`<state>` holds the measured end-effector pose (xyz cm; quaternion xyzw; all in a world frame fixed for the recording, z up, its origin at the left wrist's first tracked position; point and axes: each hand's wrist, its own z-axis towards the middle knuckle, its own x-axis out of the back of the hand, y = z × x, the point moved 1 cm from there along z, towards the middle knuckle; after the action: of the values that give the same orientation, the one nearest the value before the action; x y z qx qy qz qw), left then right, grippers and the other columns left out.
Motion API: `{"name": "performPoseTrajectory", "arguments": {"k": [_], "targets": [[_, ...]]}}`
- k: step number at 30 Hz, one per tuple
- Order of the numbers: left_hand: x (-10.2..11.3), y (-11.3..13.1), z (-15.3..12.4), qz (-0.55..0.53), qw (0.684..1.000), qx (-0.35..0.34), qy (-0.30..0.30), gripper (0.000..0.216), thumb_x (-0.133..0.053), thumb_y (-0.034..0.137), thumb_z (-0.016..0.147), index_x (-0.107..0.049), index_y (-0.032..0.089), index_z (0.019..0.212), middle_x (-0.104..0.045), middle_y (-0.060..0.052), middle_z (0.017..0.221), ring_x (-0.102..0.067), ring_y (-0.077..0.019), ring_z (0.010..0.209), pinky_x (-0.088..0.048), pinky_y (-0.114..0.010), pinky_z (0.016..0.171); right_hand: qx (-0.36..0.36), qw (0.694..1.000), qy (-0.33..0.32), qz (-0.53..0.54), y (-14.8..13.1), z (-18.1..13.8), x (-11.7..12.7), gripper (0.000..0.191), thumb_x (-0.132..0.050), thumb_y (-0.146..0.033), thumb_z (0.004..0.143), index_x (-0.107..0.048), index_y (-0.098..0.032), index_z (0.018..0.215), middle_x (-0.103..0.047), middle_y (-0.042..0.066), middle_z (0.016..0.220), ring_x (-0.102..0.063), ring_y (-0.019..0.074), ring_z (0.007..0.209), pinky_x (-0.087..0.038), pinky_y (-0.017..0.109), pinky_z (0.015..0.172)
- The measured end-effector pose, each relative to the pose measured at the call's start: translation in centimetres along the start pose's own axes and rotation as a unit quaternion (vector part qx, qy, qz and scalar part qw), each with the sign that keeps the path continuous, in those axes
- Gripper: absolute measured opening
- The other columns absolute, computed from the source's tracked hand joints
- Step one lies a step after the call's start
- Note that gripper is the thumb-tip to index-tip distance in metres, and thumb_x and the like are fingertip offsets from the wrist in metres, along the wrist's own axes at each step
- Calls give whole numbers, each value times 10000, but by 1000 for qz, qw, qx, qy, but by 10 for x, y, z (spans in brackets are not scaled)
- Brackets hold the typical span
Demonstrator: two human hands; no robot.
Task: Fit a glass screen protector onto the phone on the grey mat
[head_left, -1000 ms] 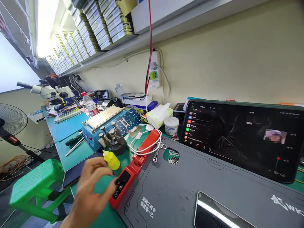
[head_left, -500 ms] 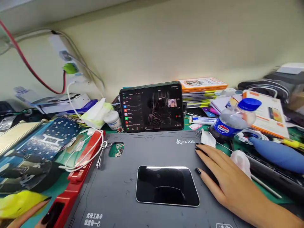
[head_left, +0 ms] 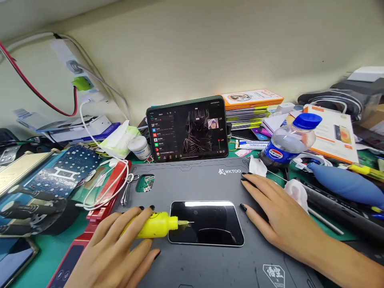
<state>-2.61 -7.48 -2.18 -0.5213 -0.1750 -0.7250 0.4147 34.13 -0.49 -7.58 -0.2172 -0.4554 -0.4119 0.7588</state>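
The left hand (head_left: 117,248) is gripping a yellow needle-tip bottle (head_left: 154,226) in curled fingers, its needle pointing right above a smartphone (head_left: 207,230), which is lying on the gray WKTOO work mat (head_left: 195,268). The right hand (head_left: 279,212) is resting at the mat's right side, fingers loosely open.

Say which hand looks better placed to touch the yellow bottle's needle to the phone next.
Probably the left hand: its fingers hold the yellow bottle, with the needle over the phone. The right hand lies beside the phone, holding nothing visible.
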Motion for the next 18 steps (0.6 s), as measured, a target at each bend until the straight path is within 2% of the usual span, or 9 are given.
{"name": "performPoseTrajectory", "arguments": {"k": [3, 8, 13, 15, 18], "targets": [[-1, 0, -2, 7, 999, -29, -16, 155, -608, 327, 977, -729, 297, 885, -679, -14, 1326, -602, -249, 1196, -397, -390, 1030, -1, 1000, 1, 1, -1, 0, 0, 441, -465, -382, 1010, -692, -86, 1246, -678, 202, 1322, -658, 339, 1178, -592, 491, 942], [-6, -6, -17, -24, 999, 42, -13, 149, -612, 310, 977, -743, 308, 907, -677, -23, 1333, -604, -259, 1225, -390, -410, 1066, 5, 1000, 11, 0, -1, 1, 0, 441, -457, -386, 1015, -688, -78, 1230, -683, 204, 1297, -669, 340, 1151, -595, 482, 927], [-4, -9, -16, -10, 1000, -11, -12, 59, -699, 294, 908, -733, 317, 951, -651, -3, 1359, -600, -236, 1214, -421, -366, 1040, 4, 1000, 13, 8, 1, -2, -2, 445, -455, -397, 1009, -686, -90, 1232, -686, 200, 1288, -673, 338, 1135, -593, 492, 927], [-2, -7, -16, -41, 999, 23, 8, 85, -695, 262, 904, -732, 309, 965, -629, -16, 1375, -602, -253, 1232, -461, -380, 1039, 1, 1000, 15, 11, 2, -2, -3, 446, -455, -400, 1007, -688, -93, 1230, -686, 197, 1289, -673, 337, 1140, -588, 492, 941], [-1, -2, -23, -117, 985, 123, 40, 163, -634, 237, 926, -726, 317, 1033, -559, -38, 1434, -600, -278, 1264, -550, -405, 1012, -4, 1000, 13, 16, 3, -1, -4, 448, -473, -414, 998, -684, -105, 1245, -679, 190, 1308, -668, 342, 1156, -583, 494, 953]]}}
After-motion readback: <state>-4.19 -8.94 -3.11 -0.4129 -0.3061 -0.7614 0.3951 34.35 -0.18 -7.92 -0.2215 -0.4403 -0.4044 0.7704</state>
